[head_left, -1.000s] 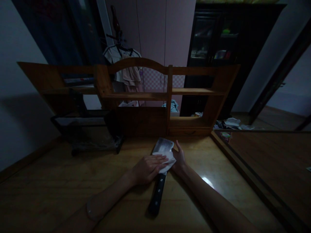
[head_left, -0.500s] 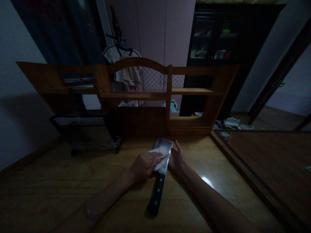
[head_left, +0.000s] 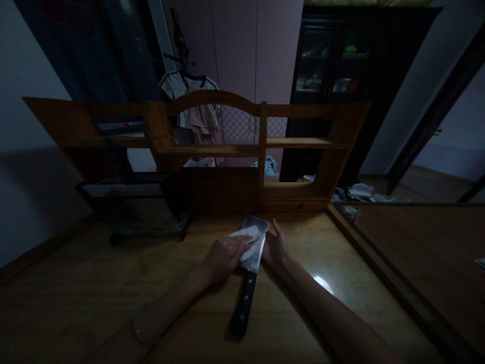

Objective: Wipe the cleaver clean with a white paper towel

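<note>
A cleaver (head_left: 250, 258) with a broad metal blade and a black riveted handle (head_left: 242, 311) lies at a slant over the wooden tabletop, handle toward me. My left hand (head_left: 226, 255) presses a crumpled white tissue (head_left: 248, 242) flat on the upper face of the blade, its fingers stretched across it. At the blade's right edge is my right hand (head_left: 276, 250), thumb raised and apart, supporting the cleaver from the side and below. The blade hides most of its fingers. Nothing touches the handle from above.
A wooden shelf unit (head_left: 261, 151) rises along the back of the table (head_left: 170, 298). On the left stands a black rack-like object (head_left: 132, 197) with plastic wrapping. Clothes hang behind the shelf (head_left: 197, 111). A raised wooden edge (head_left: 364, 247) borders the right side.
My left hand and the tissue have shifted slightly on the blade, leaving more of its lower part bare. The right hand and the cleaver stay almost where they were.
</note>
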`<state>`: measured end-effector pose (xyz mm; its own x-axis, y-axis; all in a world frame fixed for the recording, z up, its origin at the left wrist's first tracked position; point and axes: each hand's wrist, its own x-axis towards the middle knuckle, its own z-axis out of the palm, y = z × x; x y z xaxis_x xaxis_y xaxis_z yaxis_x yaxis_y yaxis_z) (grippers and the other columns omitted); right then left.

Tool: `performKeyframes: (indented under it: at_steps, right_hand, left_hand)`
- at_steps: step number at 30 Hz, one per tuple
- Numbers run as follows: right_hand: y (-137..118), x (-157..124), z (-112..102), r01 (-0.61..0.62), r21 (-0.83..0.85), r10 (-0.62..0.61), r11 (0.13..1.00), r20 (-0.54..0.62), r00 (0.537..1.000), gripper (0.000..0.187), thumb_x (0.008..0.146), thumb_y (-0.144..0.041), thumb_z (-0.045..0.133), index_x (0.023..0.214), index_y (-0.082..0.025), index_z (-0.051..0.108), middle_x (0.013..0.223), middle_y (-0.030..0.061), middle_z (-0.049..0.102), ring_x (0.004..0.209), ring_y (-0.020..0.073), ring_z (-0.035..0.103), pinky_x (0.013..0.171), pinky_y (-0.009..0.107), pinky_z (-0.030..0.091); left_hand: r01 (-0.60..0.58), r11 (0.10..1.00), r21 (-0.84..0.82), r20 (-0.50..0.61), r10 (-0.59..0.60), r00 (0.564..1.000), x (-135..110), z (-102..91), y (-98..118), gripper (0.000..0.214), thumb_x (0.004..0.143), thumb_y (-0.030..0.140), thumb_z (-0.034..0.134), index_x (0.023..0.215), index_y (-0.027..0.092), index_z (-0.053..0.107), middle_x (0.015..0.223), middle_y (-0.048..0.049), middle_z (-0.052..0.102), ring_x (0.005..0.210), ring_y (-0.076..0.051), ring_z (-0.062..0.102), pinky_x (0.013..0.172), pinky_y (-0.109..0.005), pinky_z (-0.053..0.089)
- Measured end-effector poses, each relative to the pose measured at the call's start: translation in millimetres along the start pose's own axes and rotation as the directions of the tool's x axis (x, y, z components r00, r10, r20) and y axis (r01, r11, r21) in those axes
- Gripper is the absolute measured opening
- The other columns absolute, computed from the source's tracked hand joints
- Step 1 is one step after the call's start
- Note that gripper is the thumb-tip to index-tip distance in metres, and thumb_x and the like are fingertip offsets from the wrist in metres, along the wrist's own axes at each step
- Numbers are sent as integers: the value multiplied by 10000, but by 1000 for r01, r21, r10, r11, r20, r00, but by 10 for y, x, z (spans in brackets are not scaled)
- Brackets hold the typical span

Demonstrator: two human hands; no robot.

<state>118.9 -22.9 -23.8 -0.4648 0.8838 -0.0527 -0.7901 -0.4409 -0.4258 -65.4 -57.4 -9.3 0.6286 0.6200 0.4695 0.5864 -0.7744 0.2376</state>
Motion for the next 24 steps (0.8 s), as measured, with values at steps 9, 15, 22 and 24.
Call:
performKeyframes:
  at_steps: [9, 15, 22, 24]
  right_hand:
    - [-4, -27, 54, 14, 8, -14, 1000, 10, 1000, 522, 965, -542, 360, 1063, -112, 638, 921, 140, 736, 956, 295, 692, 876, 488, 534]
    - [-46, -16, 24, -47, -33, 42, 998, -150, 988, 508, 970, -556, 353, 879, -148, 642, 735, 96, 723, 818, 278, 717, 791, 446, 563]
    - [-42, -21, 4, -40, -19, 37, 999, -152, 988, 505, 964, -561, 384, 870, -138, 642, 694, 95, 707, 775, 275, 713, 775, 434, 564]
    - [-24, -18, 3, -34, -9, 32, 999, -106, 994, 502, 962, -559, 388, 898, -134, 647, 732, 106, 718, 807, 284, 710, 787, 450, 559]
  left_hand:
    - [28, 999, -16, -27, -28, 999, -55, 20, -56, 417, 1049, 239, 300, 1276, 180, 645, 1335, -62, 618, 1275, -169, 553, 1113, -354, 429]
    - [-145, 967, -212, 171, 183, 968, -18, -102, 84, 439, 1053, 228, 267, 1397, 232, 539, 1465, -19, 492, 1368, -164, 448, 1174, -371, 334]
    - [-85, 974, -208, 169, 122, 978, 10, -57, 136, 435, 1060, 250, 262, 1379, 241, 559, 1443, -17, 518, 1350, -161, 471, 1169, -371, 340]
    - [-55, 983, -175, 147, 81, 986, 5, -27, 98, 424, 1061, 274, 278, 1378, 236, 557, 1429, -29, 534, 1343, -168, 481, 1155, -383, 362]
